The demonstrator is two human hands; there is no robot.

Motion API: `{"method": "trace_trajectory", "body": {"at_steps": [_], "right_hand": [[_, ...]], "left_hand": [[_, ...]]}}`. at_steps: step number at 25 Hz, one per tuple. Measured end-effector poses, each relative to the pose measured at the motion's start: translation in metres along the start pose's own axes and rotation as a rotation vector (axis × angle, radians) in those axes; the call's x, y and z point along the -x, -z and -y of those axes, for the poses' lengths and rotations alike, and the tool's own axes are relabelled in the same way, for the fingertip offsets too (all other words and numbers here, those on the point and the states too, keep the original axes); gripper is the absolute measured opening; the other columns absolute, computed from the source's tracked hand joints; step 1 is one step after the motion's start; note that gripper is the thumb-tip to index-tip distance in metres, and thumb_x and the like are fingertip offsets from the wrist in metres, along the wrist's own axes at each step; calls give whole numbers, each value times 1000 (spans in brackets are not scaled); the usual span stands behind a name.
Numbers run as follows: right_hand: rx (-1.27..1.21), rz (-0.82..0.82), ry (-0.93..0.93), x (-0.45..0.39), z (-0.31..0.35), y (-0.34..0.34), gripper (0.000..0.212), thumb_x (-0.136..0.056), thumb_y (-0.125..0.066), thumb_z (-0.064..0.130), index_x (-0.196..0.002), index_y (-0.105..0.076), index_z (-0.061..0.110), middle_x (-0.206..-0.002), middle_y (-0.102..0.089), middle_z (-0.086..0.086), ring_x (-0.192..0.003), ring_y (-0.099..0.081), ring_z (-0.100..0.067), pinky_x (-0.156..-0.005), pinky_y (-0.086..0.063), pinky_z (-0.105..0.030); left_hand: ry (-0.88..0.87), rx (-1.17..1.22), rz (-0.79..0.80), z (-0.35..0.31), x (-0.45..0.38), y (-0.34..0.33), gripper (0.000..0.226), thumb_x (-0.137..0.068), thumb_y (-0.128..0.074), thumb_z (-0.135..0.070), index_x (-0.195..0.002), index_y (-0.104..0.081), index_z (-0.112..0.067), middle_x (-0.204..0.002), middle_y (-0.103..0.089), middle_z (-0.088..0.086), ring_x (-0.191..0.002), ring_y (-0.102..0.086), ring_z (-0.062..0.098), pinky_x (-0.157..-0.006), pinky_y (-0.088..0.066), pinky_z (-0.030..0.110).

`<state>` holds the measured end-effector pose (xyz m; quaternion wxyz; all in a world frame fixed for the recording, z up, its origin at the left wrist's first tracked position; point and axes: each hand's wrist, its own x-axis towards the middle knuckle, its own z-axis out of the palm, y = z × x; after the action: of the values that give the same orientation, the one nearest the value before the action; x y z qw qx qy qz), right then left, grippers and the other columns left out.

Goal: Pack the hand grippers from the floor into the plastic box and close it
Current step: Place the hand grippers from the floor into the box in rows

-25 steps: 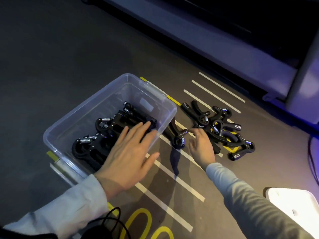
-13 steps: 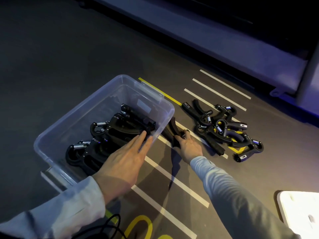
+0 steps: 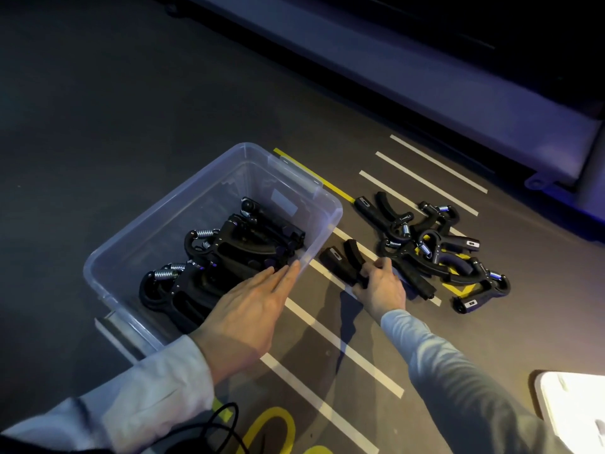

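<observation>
A clear plastic box stands open on the dark floor, with several black hand grippers with steel springs lying inside. My left hand lies flat over the box's near right edge, fingers together, touching the packed grippers. My right hand is closed on one black hand gripper that lies on the floor just right of the box, its handles pointing toward the box. A pile of several more hand grippers lies on the floor to the right.
The white box lid lies at the lower right corner. White and yellow lines are painted on the floor. A pale raised ledge runs across the back. A black cable hangs near my left sleeve.
My right hand moved left from the pile and took hold of the gripper beside the box. My left hand slid back toward the box's near right edge.
</observation>
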<state>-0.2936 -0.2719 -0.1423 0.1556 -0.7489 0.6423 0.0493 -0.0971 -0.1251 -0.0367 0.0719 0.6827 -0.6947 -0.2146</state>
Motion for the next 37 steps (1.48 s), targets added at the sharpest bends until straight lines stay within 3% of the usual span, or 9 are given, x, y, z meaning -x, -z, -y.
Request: {"method": "trace_trajectory", "body": {"at_steps": [4, 7, 12, 16, 23, 26, 29, 32, 37], "right_hand": [[-388, -141, -90, 33, -15, 26, 22, -81, -67, 20, -100, -63, 10, -120, -47, -4, -88, -56, -23, -78, -37, -24], [-505, -409, 148, 64, -10, 63, 18, -77, -72, 10, -93, -64, 5, -119, -52, -7, -101, -54, -21, -81, -34, -12], [-192, -583, 620, 90, 42, 132, 25, -73, -57, 25, -94, -65, 14, -123, -55, -6, -105, -51, -31, -85, -44, -39], [50, -600, 796, 107, 93, 172, 25, -71, -57, 29, -93, -64, 19, -125, -56, -3, -103, -49, -30, -77, -39, -35], [207, -623, 932, 129, 150, 219, 26, -67, -70, 23, -91, -65, 19, -121, -55, -7, -98, -51, -34, -68, -47, -40], [-14, -553, 979, 130, 164, 227, 59, -71, -74, 26, -126, -54, 25, -137, -42, -6, -113, -51, -28, -85, -50, -39], [-468, -370, 837, 127, 170, 221, 95, -75, -74, 36, -149, -17, 17, -144, -30, -1, -125, -41, -6, -102, -35, -12], [-349, -199, 781, 114, 173, 193, 63, -83, -62, 39, -137, -42, 13, -128, -52, 1, -116, -51, -9, -99, -42, -24], [-129, -88, 781, 97, 186, 159, 40, -84, -63, 42, -116, -60, 19, -111, -58, 1, -106, -56, -17, -89, -45, -31]], "left_hand": [[8, 32, -53, -4, 3, 4, 71, -97, -39, -19, -146, 13, -21, -157, -2, -4, -143, -5, 12, -114, -7, 21], [-25, 87, -231, -17, 4, 21, 72, -95, -45, -27, -148, 3, -18, -157, 0, 3, -144, -6, 17, -115, -8, 25], [-205, -60, -585, -22, 1, 62, 61, -85, -57, -25, -141, -35, -15, -146, -37, 9, -137, -29, 26, -110, -17, 44], [-211, -172, -654, -6, 9, 88, 44, -72, -77, -21, -113, -66, -11, -121, -63, 10, -114, -58, 29, -103, -31, 49], [-106, 21, -798, 3, 31, 112, 27, -70, -79, -15, -95, -70, -12, -111, -61, 5, -79, -65, 23, -55, -54, 35], [-40, 415, -860, 5, 31, 109, 27, -74, -76, -10, -101, -70, -11, -100, -66, -2, -84, -65, 16, -71, -56, 31], [185, 1038, -745, 3, 27, 107, 16, -81, -68, -12, -97, -71, -14, -91, -72, -2, -82, -66, 8, -75, -51, 21], [190, 1726, -455, 15, 24, 96, 20, -88, -54, -14, -102, -67, -7, -99, -71, 8, -91, -67, 14, -77, -52, 24], [232, 1805, -404, 40, 26, 68, 25, -92, -48, -14, -109, -62, -3, -91, -73, 3, -88, -67, 10, -78, -53, 20]]}}
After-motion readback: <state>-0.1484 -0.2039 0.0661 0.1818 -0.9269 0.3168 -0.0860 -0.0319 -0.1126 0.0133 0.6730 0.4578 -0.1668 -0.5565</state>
